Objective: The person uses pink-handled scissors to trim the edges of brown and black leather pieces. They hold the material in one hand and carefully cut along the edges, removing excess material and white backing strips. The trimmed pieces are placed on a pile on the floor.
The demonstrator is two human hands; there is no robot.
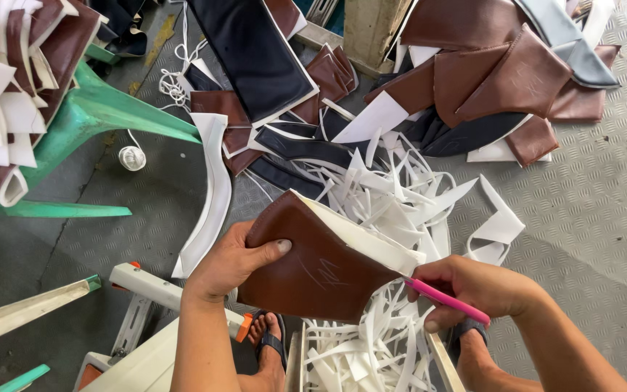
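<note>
No packages, labels, signs or screens visible anywhere around brown leather piece (313, 265); only faint scratched marks on its surface.

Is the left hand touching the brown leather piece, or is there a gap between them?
Touching. The head view shows the left hand gripping the edge of the brown leather piece, thumb pressed flat on its upper face.

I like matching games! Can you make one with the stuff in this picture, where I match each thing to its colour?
Things:
1. piece held in the left hand: leather piece
2. tool in the right hand: scissors handle
3. chair leg
4. scrap strips

Colours:
A. white
B. green
C. brown
D. pink

Pairs: 1-C, 2-D, 3-B, 4-A
</note>
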